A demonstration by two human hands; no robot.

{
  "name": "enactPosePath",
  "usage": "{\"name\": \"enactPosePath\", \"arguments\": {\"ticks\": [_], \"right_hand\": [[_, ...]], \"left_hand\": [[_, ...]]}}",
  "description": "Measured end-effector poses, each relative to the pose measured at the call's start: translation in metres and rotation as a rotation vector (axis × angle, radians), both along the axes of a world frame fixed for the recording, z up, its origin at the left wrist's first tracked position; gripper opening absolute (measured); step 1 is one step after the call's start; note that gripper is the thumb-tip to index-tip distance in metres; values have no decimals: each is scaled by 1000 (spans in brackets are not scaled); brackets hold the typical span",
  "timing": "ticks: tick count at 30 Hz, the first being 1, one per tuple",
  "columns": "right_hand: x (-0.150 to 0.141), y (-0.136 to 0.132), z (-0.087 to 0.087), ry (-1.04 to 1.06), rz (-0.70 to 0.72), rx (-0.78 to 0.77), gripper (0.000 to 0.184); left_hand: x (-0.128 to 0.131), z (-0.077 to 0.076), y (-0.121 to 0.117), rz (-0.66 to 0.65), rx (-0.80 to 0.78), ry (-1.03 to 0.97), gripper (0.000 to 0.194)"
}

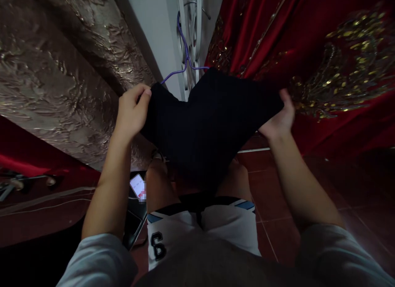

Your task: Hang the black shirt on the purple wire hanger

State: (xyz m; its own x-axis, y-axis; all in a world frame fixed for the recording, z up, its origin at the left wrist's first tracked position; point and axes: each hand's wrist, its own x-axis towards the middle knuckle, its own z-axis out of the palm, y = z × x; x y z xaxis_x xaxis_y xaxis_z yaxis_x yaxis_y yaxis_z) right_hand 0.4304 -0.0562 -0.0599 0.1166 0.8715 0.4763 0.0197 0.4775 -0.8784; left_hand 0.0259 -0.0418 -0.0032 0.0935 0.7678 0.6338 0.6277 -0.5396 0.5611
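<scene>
A dark navy or black shirt (203, 118) hangs in front of me on a purple hanger (187, 52). The hanger's hook reaches up beside a pale metal frame. At the shirt's left shoulder edge, my left hand (133, 108) pinches the cloth between thumb and fingers. My right hand (279, 116) grips the outer end of the right sleeve, its palm turned up and some fingers hidden behind the fabric. The cloth is spread between both hands, and its lower part hangs down between my knees.
Textured beige curtain fabric (77, 73) hangs at left. Red cloth with gold sequins (354, 60) hangs at right. A lit phone (138, 186) lies on a dark surface by my left leg. A pale cable (46, 204) runs across the left; red floor tiles (271, 188) lie below.
</scene>
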Motion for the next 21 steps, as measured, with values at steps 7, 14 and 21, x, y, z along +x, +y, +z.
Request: {"name": "enactPosePath", "arguments": {"ticks": [7, 14, 21], "right_hand": [[-20, -39, 80, 415, 466, -39, 71], [-54, -35, 73, -322, 696, -169, 86], [-105, -19, -24, -872, 265, 76, 87]], "left_hand": [[17, 11, 14, 111, -54, -15, 51], [-4, -3, 21, -3, -52, -44, 45], [53, 15, -54, -616, -91, 377, 39]]}}
